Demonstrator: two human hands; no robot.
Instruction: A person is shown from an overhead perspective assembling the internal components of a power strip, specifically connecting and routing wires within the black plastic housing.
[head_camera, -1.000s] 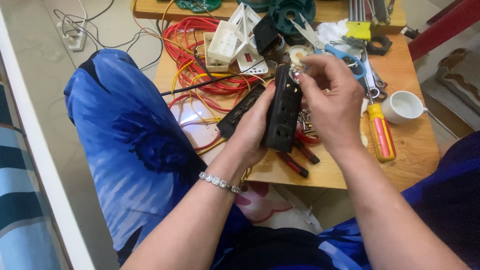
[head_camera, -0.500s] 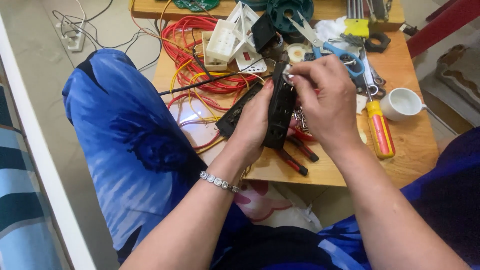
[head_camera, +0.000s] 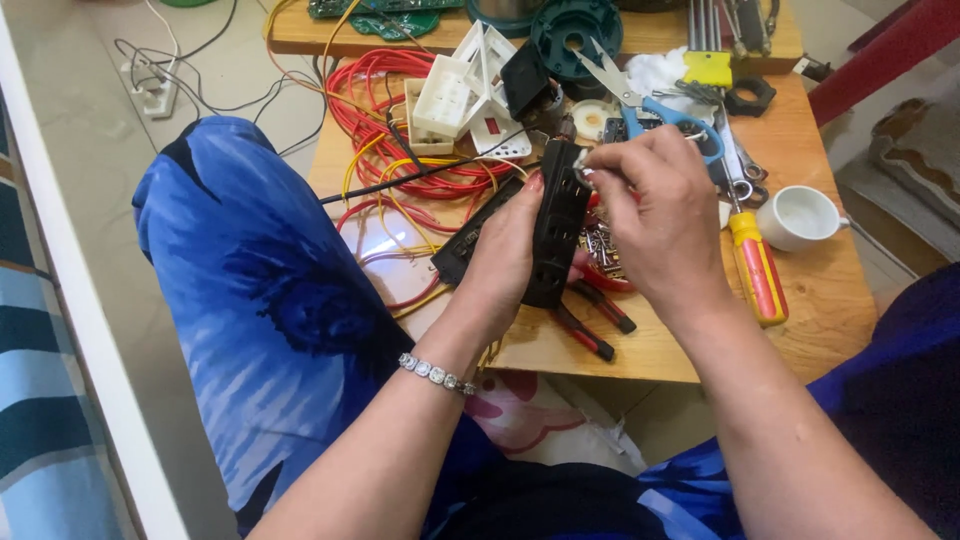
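Left hand grips the power strip, right hand pinches a tiny screw; could easily drop into the table-edge clutter.

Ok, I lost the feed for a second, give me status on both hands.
Left hand grips black power strip upright above table. Right hand pinches a small part at its top end. Pliers and screwdriver lie beneath, apart.

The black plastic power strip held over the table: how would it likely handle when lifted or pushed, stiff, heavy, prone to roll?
The black plastic power strip looks rigid: it stays straight, upright in the left hand. It is probably light, since that one hand supports it while the right hand works at its top. Its flat-sided bar shape would likely slide rather than roll.
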